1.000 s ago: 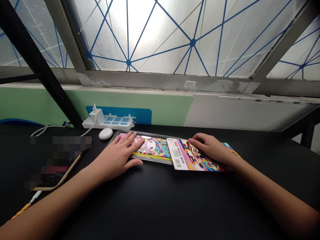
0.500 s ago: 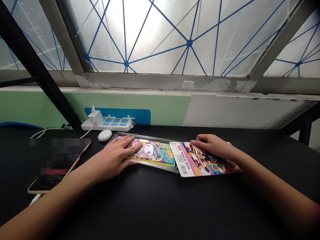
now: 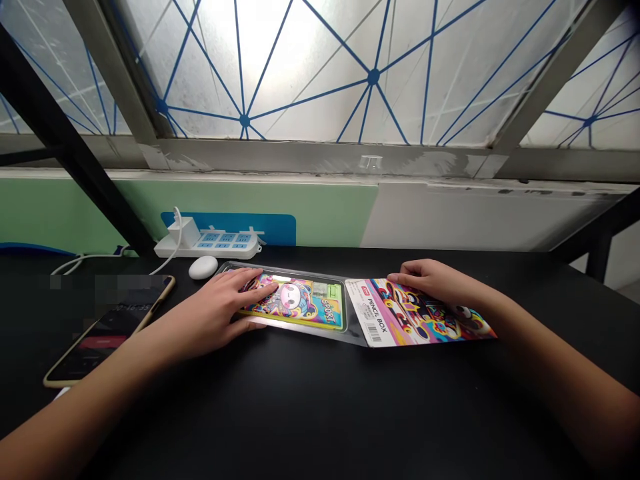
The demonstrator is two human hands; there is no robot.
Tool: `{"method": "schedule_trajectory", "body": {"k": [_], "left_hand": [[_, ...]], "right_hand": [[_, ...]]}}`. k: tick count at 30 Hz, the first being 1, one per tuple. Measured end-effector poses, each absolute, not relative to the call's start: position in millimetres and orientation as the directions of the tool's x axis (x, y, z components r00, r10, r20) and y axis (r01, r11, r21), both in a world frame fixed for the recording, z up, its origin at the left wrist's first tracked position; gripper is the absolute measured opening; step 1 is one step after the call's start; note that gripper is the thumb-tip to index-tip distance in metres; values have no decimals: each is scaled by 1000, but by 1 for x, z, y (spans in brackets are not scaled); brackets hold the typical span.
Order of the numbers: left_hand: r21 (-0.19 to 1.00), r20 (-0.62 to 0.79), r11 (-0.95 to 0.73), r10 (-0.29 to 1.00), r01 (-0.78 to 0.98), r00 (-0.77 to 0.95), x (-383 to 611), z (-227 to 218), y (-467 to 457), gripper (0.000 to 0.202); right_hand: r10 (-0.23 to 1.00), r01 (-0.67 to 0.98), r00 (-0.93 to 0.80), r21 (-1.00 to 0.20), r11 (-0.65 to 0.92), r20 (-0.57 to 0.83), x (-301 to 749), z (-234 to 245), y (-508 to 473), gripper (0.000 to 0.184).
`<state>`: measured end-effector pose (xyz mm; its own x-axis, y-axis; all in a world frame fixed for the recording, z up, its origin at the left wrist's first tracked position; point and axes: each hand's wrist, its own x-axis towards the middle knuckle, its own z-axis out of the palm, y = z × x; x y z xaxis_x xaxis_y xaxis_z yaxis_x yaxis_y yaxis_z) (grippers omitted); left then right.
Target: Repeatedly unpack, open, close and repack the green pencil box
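A colourful pencil box (image 3: 305,303) lies in a clear plastic pack on the black table (image 3: 320,407). My left hand (image 3: 220,313) rests flat on its left end, fingers stretched out, thumb at the near edge. To the right lies a printed card insert (image 3: 420,320) marked "PENCIL BOX", almost wholly out of the pack. My right hand (image 3: 440,283) lies on the insert's far edge, fingers laid flat on the card.
A phone (image 3: 107,330) lies at the left near my forearm. A white power strip (image 3: 207,243) with a plugged charger and a small white oval object (image 3: 203,268) sit against the wall. A black frame post (image 3: 70,143) slants at the left.
The card insert has slid to the right under my right hand, uncovering more of the pencil box. My left hand stays on the box's left end.
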<state>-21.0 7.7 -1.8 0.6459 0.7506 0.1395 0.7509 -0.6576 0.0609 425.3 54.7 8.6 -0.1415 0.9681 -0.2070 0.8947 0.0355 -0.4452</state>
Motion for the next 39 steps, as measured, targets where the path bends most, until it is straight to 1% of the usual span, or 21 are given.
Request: {"method": "schedule_trajectory", "body": {"k": [5,8,13,17,23,30,33,39], "left_hand": [[58,144,-631,772,773,619,-18,-3,6,61],[47,150,-629,772,776,617,-15,-4,5,60],[-1,162,-626,770,780,618,-11,-4,2,58],[14,166,-627,769,779,617,-11,-5,1,62],[71,156,-629,773,774,615,-12,-7,3,71],[104,136,-634,772,766,620,-12,-4,4,70],[95,131,-633,773,768,621,-13,-5,4,72],[86,127,-636,770,767,625,-14,-6,3,71]], "right_hand": [[982,898,-110,-438,33,-152,418,10,51,61],[987,902,-102,-430,38,-127,410,11,47,59],[993,884,-68,-467,14,-99,403,11,45,59],[994,887,-50,-461,0,-97,404,10,46,60],[988,924,-111,-378,64,-104,407,5,50,60],[984,945,-131,-316,87,-119,426,4,58,58],[984,935,-146,-340,104,-102,428,5,57,54],[957,889,-268,-410,203,-109,398,6,41,46]]}}
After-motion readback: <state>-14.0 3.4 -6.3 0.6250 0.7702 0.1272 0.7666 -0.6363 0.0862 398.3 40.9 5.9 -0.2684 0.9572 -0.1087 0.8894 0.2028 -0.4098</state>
